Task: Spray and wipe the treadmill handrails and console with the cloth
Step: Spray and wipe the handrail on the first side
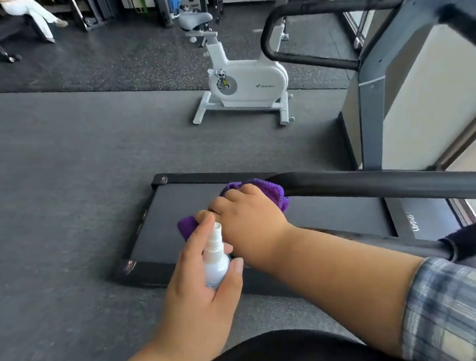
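Left hand (195, 278) curled round a small white plastic spray bottle (215, 261), forefinger on the nozzle. Right hand (247, 218) clamping a fuzzy purple cloth (274, 189) over the rounded end of the near black handrail (396, 187), a smooth matte tube above the treadmill belt (325, 214). Likely mid-wipe; next, sliding along the rail rightward, then far handrail (306, 61) and console.
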A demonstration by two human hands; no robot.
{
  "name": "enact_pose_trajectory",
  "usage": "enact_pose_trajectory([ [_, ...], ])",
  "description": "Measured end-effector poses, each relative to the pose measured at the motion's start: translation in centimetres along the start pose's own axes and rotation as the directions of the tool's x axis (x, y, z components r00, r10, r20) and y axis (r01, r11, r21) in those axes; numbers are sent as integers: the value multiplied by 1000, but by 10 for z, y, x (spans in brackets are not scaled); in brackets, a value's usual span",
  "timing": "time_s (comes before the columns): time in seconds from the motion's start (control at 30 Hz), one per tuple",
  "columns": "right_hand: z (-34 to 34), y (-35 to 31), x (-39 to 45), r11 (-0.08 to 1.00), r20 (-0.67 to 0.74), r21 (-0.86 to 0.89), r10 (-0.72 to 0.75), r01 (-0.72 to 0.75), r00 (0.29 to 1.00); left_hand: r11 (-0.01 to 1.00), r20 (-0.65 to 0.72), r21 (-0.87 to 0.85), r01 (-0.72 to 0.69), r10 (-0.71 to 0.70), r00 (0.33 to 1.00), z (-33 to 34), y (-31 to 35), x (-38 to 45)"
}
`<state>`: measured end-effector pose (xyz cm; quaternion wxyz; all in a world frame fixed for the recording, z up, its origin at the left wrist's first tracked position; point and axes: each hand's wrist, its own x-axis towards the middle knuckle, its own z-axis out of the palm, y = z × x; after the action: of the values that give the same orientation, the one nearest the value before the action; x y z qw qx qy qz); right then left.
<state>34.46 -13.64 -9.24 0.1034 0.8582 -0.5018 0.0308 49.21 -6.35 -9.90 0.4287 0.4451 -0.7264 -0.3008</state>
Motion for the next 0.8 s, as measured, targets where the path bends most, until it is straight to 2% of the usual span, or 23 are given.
enact_pose_trajectory([
  [0.07, -14, 1, -9, 992, -88, 98, 84, -75, 993, 999, -25, -2, -47, 47, 999, -3, 6, 10],
  [0.1, -23, 3, -15, 971, -150, 202, 162, -131, 975, 997, -42, 0, -81, 81, 996, -3, 11, 15],
  [0.17, -42, 13, -32, 864, -273, 463, 352, -198, 895, 989, -59, -22, -148, 147, 987, -1, 24, 25],
  [0.23, -58, 30, -57, 750, -320, 615, 519, -243, 793, 978, -49, -62, -200, 197, 979, 7, 39, 34],
  [0.37, -80, 60, -126, 413, -210, 878, 786, -242, 581, 960, 12, -57, -273, 274, 962, 34, 69, 49],
  [0.47, -80, 72, -185, 170, -105, 970, 936, -172, 335, 976, 116, 3, -217, 215, 970, 63, 88, 62],
  [0.53, -72, 73, -223, 19, 6, 989, 986, -146, 167, 981, 208, 60, -183, 167, 964, 87, 100, 70],
  [0.6, -63, 70, -259, -101, 109, 985, 993, -137, 52, 976, 298, 147, -162, 113, 948, 112, 114, 76],
  [0.67, -56, 69, -290, -161, 169, 975, 985, -156, 35, 957, 364, 239, -163, 67, 929, 135, 127, 78],
  [0.8, -54, 82, -332, -166, 180, 973, 981, -162, 77, 902, 445, 379, -208, 20, 895, 174, 151, 80],
])
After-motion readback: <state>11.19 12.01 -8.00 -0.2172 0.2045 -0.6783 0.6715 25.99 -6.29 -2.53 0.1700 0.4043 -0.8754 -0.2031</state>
